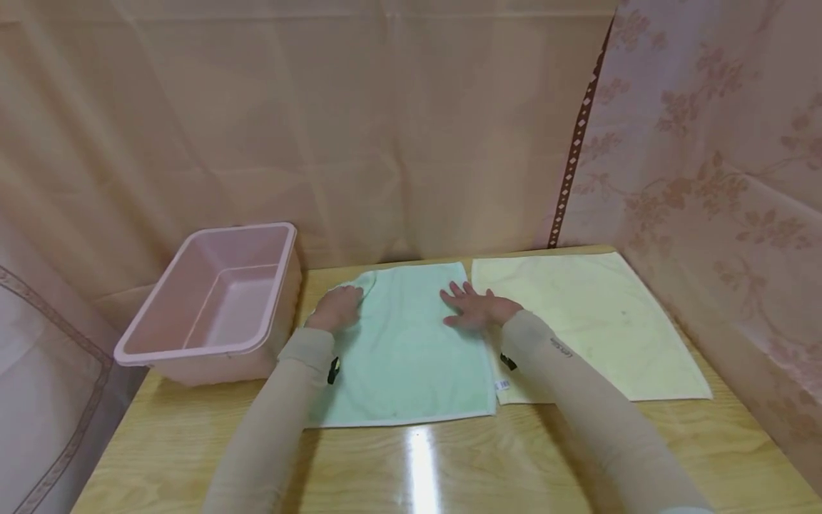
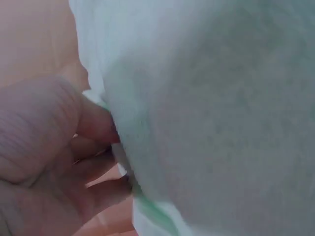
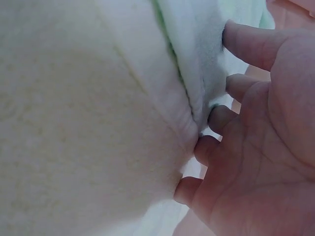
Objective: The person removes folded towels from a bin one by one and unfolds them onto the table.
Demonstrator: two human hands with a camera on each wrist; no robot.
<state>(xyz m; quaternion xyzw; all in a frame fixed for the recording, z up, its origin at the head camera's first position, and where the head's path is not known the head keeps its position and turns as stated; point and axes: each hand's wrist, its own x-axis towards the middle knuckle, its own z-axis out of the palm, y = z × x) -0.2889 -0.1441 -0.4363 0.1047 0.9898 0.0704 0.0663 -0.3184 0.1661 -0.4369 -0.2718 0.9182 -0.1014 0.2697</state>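
Observation:
A mint-green towel [image 1: 411, 350] lies spread on the table, its far left corner slightly rumpled. At its left edge my left hand [image 1: 336, 308] pinches the cloth; in the left wrist view the thumb and curled fingers [image 2: 101, 120] meet at the green-trimmed border. My right hand [image 1: 477, 308] rests palm down with spread fingers on the towel's right side. The right wrist view shows these fingertips [image 3: 221, 118] touching the cloth where the two towels meet. A pale yellow towel [image 1: 591, 321] lies flat to the right, partly under my right forearm.
A pink plastic basin [image 1: 276, 346] stands at the left of the wooden table [image 1: 359, 471]. A beige curtain [image 1: 359, 143] hangs behind the table, and a floral curtain [image 1: 726, 193] closes off the right side. A small white label [image 1: 501, 385] shows between the towels.

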